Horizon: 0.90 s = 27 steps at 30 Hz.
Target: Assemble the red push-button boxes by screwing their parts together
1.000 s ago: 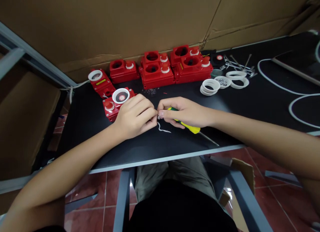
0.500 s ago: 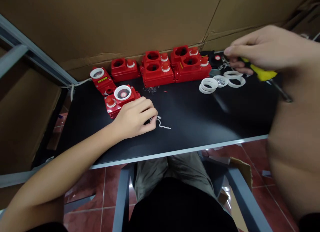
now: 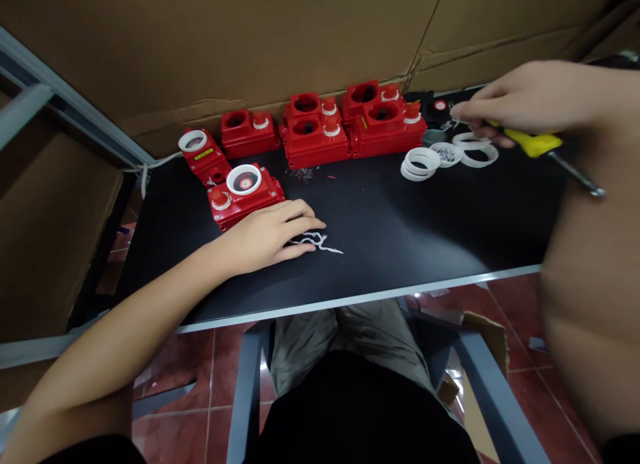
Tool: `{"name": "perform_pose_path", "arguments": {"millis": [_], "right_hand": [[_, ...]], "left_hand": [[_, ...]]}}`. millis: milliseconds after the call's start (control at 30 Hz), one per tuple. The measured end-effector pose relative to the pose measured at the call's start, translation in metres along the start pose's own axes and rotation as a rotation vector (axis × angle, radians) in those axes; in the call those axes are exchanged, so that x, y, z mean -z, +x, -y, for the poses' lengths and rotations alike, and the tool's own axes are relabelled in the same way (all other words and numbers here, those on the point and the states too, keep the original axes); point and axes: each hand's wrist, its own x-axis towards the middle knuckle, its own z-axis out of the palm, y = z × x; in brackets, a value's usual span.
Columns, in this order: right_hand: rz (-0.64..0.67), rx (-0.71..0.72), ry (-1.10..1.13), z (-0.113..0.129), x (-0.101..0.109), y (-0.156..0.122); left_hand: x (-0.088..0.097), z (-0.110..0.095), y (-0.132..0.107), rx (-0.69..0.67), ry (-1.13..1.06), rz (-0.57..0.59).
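Note:
My left hand (image 3: 273, 237) lies on the black tabletop with its fingers apart. Between thumb and fingers a crinkled white string (image 3: 316, 240) lies on the surface, partly hidden. Just behind that hand is a red housing (image 3: 231, 214) with a white ring (image 3: 245, 179) around its round opening and a small red knob. My right hand (image 3: 520, 104), at the far right, is closed around a yellow-handled screwdriver (image 3: 537, 144), its shaft pointing down and right. Its fingertips are by some pale strings (image 3: 451, 125) at the table's back; whether they grip any, I cannot tell.
Several red housings (image 3: 320, 147) stand along the cardboard wall (image 3: 260, 44). White rings (image 3: 419, 165) and a white dish of small metal parts (image 3: 447, 155) sit at the right. Dark crumbs (image 3: 303, 174) lie before the housings. A metal edge (image 3: 350, 299) borders the table front.
My left fingers have spread from a pinch, and more of the white string shows between them. My right hand, with the screwdriver, has shifted slightly right and down.

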Motion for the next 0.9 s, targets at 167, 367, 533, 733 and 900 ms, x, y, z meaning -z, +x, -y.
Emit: {"name": "perform_pose_path", "arguments": {"millis": [167,367,533,733,900], "right_hand": [[-0.18,0.133,0.74,0.007,-0.021,0.016],[-0.057,0.326,1.023,0.027,-0.065,0.027],[-0.007,0.393,0.976,0.048,-0.102,0.001],[-0.129,0.927,0.505,0.04,-0.135,0.002],[0.032,1.183,0.551,0.056,-0.141,-0.03]], "left_hand": [[-0.001,0.002,0.001,0.011,-0.075,-0.017],[0.003,-0.003,0.005,0.032,-0.081,-0.079],[0.005,-0.005,0.005,0.033,-0.056,-0.152],[0.005,-0.006,0.007,-0.028,0.068,-0.397],[0.003,-0.007,0.007,-0.011,0.047,-0.494]]}}
